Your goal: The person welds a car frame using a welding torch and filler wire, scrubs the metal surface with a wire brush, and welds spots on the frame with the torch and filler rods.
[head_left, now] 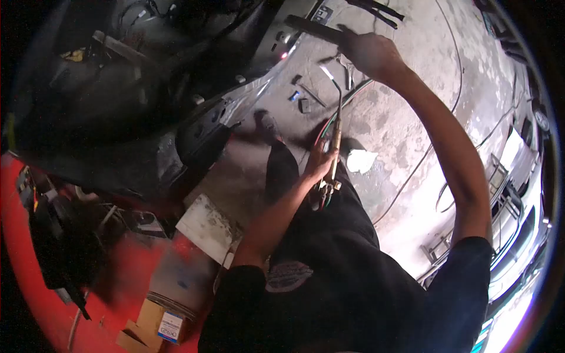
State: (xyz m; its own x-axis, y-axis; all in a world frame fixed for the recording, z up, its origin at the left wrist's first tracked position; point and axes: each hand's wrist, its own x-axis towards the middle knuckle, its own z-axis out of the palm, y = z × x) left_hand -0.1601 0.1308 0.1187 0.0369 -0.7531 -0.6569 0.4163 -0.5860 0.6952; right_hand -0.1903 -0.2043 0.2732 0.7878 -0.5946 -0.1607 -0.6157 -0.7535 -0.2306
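Note:
My left hand [321, 163] is closed round the brass body of a gas torch [336, 138]. Red and green hoses [358, 89] run beside the torch. Its thin bent neck points away from me, and a bright white glow shows at the tip. Higher up, my right hand [372, 57] grips a long dark bar [312, 27], whose far end reaches towards the dark vehicle body [194, 126]. Exactly what the bar is, I cannot make out. A metal wrench-like tool [349, 73] lies on the floor below my right hand.
A hammer-like tool [310, 91], a small blue item [294, 96] and a dark block [303, 106] lie on the concrete. Near my leg is a white crumpled piece [361, 160]. Cables [412, 170] cross the floor. At lower left sits an opened cardboard box [144, 329].

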